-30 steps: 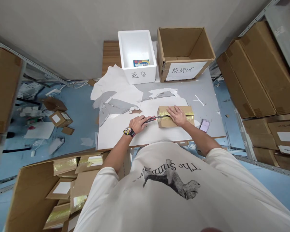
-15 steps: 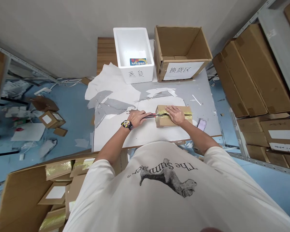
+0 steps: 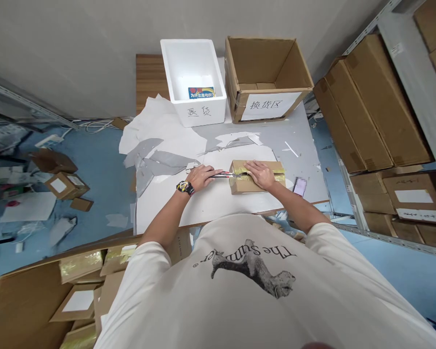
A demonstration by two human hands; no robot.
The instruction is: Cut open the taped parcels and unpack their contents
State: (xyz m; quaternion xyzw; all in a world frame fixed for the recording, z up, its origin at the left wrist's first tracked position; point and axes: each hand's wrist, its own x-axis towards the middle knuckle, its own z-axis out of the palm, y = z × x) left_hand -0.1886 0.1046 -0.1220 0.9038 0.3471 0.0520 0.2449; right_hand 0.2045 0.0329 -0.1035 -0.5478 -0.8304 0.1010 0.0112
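Left hand (image 3: 199, 177) grips utility knife (image 3: 223, 174); carton (image 3: 261, 63) reads 换货区.

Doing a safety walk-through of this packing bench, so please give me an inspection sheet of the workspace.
Surface: white board lying on a grey table top.
Job's things: taped cardboard parcel on the board; red-handled utility knife reaching the parcel's tape.
Clutter: torn white and grey sheets beside a white foam box.
Hands: left hand grips the knife; right hand lies flat on the parcel.
Cables: white cables on the floor beyond the table.
Surroundings: cardboard cartons on metal shelving to the right; open carton of small parcels at lower left.
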